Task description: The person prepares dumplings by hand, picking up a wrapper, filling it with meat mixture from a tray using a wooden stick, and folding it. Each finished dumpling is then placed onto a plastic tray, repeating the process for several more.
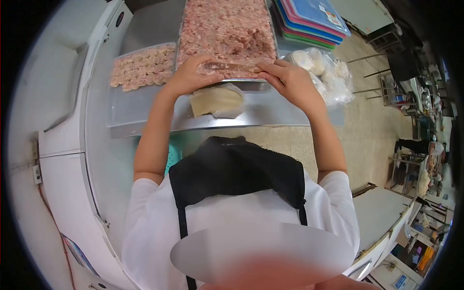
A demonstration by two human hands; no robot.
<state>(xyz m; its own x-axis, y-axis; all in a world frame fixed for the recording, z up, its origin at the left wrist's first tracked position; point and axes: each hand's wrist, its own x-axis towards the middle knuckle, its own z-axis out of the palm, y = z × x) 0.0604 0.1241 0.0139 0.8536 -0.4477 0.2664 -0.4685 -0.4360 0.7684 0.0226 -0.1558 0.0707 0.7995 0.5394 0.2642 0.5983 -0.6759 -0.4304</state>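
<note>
My left hand (pixel 191 76) is curled at the front left corner of a large tray of ground meat (pixel 224 29), its thumb and fingers bent around something I cannot make out. My right hand (pixel 292 82) pinches the right end of a flat brownish stick (pixel 232 66), smeared with meat, which reaches across to my left hand. Just below the hands lies a stack of pale dough wrappers (pixel 217 101), partly in clear plastic. Left of the meat, rows of filled dumplings (pixel 142 66) sit close together on a clear plastic tray (pixel 128 108).
Bags of white, round dough-like pieces (pixel 324 70) lie to the right of the meat. Behind them rises a stack of coloured plastic lids or trays (pixel 316 19). A white refrigerator (pixel 60 111) borders the left side. Another person (pixel 418 146) is far off at right.
</note>
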